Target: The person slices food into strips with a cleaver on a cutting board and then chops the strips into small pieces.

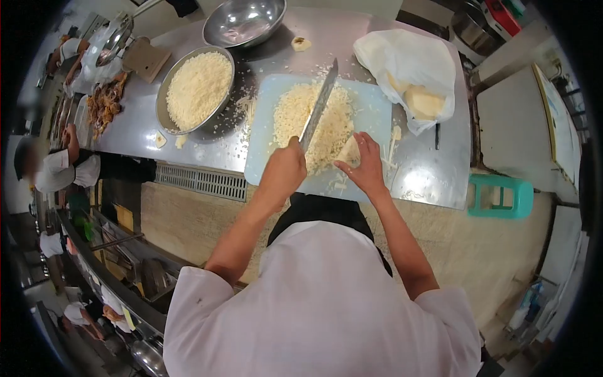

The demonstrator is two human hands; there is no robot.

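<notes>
My left hand (286,168) is wrapped round the handle of a large knife (321,102), whose blade points up and away over the cutting board. My right hand (368,164) has its thumb and fingers around a pale wedge (348,151) at the right side of the chopped heap. Finely chopped pale yellow food, like cheese (292,113), covers the middle of the light blue board (375,107). A metal bowl (161,107) to the left holds a big mound of similar pieces (200,88). At the right, a white plastic bag (396,53) lies around a pale block (424,102).
An empty-looking steel bowl (245,22) stands at the back of the metal table (427,169). Browned food (105,103) and a cardboard piece (146,59) are at the far left. Another person (53,171) stands beyond the left end. A green stool (521,196) is at right.
</notes>
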